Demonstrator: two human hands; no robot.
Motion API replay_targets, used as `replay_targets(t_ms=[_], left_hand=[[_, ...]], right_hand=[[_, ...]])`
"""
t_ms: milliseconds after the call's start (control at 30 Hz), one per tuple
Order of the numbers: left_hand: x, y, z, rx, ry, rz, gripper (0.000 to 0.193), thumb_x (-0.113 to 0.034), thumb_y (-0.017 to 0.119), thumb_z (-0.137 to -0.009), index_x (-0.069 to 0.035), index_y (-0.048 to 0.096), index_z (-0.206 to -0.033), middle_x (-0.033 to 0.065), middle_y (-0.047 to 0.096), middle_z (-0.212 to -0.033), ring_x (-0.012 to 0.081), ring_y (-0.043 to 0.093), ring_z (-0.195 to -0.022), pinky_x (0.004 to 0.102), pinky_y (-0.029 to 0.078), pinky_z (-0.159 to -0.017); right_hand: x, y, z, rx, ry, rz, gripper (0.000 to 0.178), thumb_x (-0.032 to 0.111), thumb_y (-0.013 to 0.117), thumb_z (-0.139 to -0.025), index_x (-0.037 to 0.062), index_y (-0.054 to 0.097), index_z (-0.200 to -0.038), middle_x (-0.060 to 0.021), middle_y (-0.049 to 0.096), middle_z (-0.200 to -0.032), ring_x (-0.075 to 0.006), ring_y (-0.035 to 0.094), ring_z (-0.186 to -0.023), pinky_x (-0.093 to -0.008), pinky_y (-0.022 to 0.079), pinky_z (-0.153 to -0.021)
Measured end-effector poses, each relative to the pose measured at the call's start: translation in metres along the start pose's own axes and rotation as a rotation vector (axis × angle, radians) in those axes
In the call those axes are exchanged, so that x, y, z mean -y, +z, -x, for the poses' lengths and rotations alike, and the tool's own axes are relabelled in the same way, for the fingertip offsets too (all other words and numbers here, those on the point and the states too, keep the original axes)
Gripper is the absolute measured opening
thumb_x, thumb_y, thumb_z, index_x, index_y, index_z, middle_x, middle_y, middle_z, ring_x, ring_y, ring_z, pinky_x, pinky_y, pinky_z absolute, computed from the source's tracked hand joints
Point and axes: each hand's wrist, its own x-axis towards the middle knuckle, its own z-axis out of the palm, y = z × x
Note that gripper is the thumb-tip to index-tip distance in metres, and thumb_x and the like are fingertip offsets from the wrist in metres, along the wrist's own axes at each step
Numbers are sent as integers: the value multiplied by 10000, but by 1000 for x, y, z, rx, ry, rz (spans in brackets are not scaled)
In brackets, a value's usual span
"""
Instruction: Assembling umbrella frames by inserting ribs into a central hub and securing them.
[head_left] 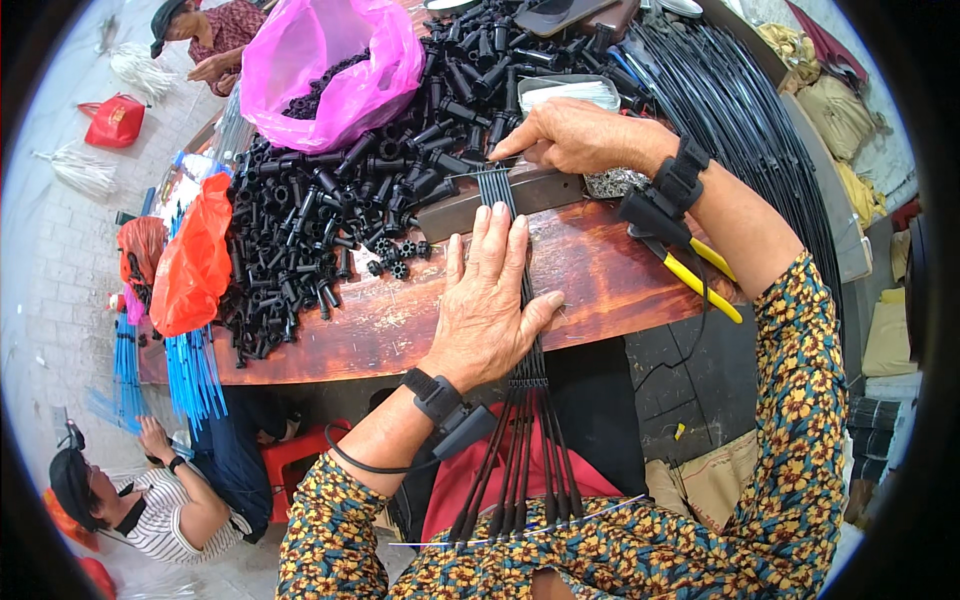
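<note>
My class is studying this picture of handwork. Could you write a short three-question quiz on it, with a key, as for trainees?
1. What does the left hand lie spread over?
a) a red bag
b) black rods
c) white sticks

2. True or false: the yellow-handled pliers lie to the right of the black rods under the left hand.

3. Fill in the missing colour: the pink bag holds a heap of small ____ parts.

Key: 1: b. 2: true. 3: black.
</note>
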Motion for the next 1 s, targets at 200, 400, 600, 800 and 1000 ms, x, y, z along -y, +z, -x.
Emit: replay_targets(t_ms=[200,400,600,800,1000], left_hand=[[-1,1,0,-10,4,19,817,-454,602,-879,3,273,-1470,234,204,-1541,358,163,-1457,542,138,-1155],[-1,0,-1,-5,6,5,814,-459,597,-882,9,278,-1467,235,205,-1541,359,163,-1457,543,143,-1153],[0,0,0,6,-6,-5,805,-476,573,-893,-8,279,-1479,227,202,-1551,362,163,-1458,511,139,-1162],[0,1,0,2,-3,3,801,-479,568,-898,-12,279,-1481,229,202,-1551,359,165,-1458,511,140,-1162],[-1,-1,0,4,-3,5,804,-484,566,-899,-8,278,-1480,232,201,-1551,361,164,-1459,511,141,-1160]], right_hand=[[-12,3,-4,-29,-105,32,535,-49,550,-748,161,658,-1229,-184,701,-884,-269,637,-726,-364,499,-732],[-16,3,-6,-62,-146,30,503,-41,538,-758,161,676,-1197,-185,698,-879,-280,637,-728,-371,497,-731],[-19,5,-9,-48,-136,66,486,-31,523,-773,166,681,-1188,-192,682,-828,-289,627,-698,-377,491,-704],[-20,12,-5,-82,-172,47,518,-25,509,-795,169,635,-1258,-188,657,-752,-284,597,-646,-389,483,-676],[-15,13,-5,-26,-123,66,519,-18,495,-814,153,610,-1291,-181,651,-734,-268,591,-633,-386,483,-664]])
